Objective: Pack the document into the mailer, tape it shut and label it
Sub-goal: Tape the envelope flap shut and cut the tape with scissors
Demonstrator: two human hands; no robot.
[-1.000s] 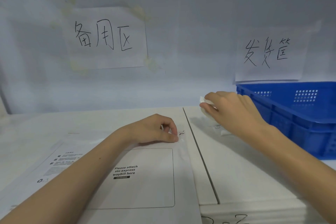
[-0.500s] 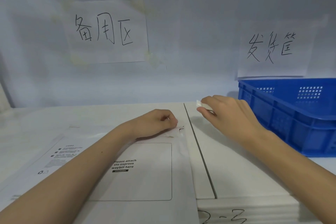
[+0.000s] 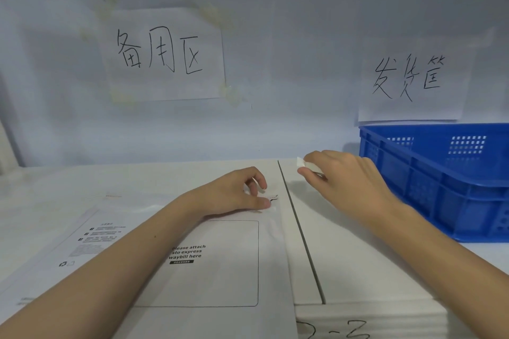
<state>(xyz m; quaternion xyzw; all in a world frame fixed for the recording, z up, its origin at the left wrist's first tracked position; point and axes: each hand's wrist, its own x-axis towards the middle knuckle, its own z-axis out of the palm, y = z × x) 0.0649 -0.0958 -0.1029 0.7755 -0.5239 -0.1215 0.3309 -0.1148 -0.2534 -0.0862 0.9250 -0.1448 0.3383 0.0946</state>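
Both hands are busy, the left hand (image 3: 234, 195) pinning the mailer (image 3: 209, 261) flat on the bench (image 3: 358, 270) at its top corner, the right hand (image 3: 344, 176) pinching a small white strip (image 3: 305, 166), best laid squarely while the mailer is pinned.

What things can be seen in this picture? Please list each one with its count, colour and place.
mailer: one, white with black print, flat on the table at front left
table: one, white, with a dark seam running front to back
crate: one, blue, on the table at right
paper signs: two, white with black handwriting, on the wall
small strip: one, white, pinched in the right hand
left hand: pressing on the mailer's far right corner
right hand: raised over the table beside the crate
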